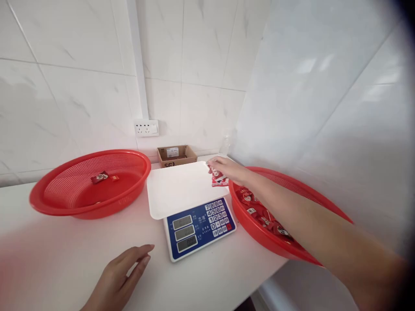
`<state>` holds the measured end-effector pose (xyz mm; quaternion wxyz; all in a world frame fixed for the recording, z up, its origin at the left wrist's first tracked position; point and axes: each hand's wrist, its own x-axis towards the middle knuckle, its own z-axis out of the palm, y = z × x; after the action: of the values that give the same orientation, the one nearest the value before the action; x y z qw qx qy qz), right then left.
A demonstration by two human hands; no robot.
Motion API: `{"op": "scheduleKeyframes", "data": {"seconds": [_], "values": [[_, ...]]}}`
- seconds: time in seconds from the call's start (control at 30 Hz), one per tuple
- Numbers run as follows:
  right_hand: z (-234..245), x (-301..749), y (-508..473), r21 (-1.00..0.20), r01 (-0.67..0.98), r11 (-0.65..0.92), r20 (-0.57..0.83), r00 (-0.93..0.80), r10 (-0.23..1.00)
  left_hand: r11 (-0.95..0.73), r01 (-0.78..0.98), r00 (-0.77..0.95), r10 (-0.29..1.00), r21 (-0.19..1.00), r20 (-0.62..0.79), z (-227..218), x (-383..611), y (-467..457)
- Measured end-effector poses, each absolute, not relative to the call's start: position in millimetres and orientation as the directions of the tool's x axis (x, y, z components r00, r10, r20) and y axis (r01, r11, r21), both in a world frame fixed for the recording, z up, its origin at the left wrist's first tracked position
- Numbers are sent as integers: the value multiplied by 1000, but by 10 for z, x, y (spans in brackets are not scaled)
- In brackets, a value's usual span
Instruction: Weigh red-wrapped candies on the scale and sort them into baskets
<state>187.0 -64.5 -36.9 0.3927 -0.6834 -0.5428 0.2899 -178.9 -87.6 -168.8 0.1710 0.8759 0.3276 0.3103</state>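
Observation:
A digital scale (201, 224) with a blue keypad panel and a white weighing tray (181, 188) stands in the middle of the white counter. My right hand (227, 169) reaches over the tray's right edge, pinching small red packets (218, 178). To its right, a red basket (259, 233) holds several more red packets (259, 211) beneath my forearm. My left hand (125, 274) lies flat on the counter in front of the scale, fingers stretched out, holding nothing. On the left sits another red basket (90, 185) with two red packets (103, 177) inside.
A small open cardboard box (177, 155) sits against the tiled back wall behind the scale. A wall socket (146, 128) is above it. A clear plastic bottle (225, 142) stands in the corner. The counter's front edge drops off at the lower right.

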Motion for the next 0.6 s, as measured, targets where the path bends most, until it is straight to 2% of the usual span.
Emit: {"op": "scheduleKeyframes", "data": {"seconds": [0.1,0.2,0.33,0.4,0.5,0.6], "values": [[-449,1554,-349,-798,601,-47,0,78,997,-700,478,562,708,531,428,-1654,-1803,-890],[-538,1374,-188,-715,695,-70,-61,37,997,-685,471,557,719,556,415,-1629,-1807,-908],[-588,1342,-149,-764,635,-113,-125,25,992,-681,465,600,712,565,364,-1619,-1818,-923],[-576,1421,-171,-759,647,-74,-100,-4,995,-680,470,610,711,563,350,-1630,-1830,-924],[-511,1683,-242,-639,768,-27,40,68,997,-689,478,603,708,545,367,-1667,-1841,-914],[-442,2093,-416,-498,850,-174,119,266,957,-683,486,569,721,545,396,-1726,-1834,-892]]}}
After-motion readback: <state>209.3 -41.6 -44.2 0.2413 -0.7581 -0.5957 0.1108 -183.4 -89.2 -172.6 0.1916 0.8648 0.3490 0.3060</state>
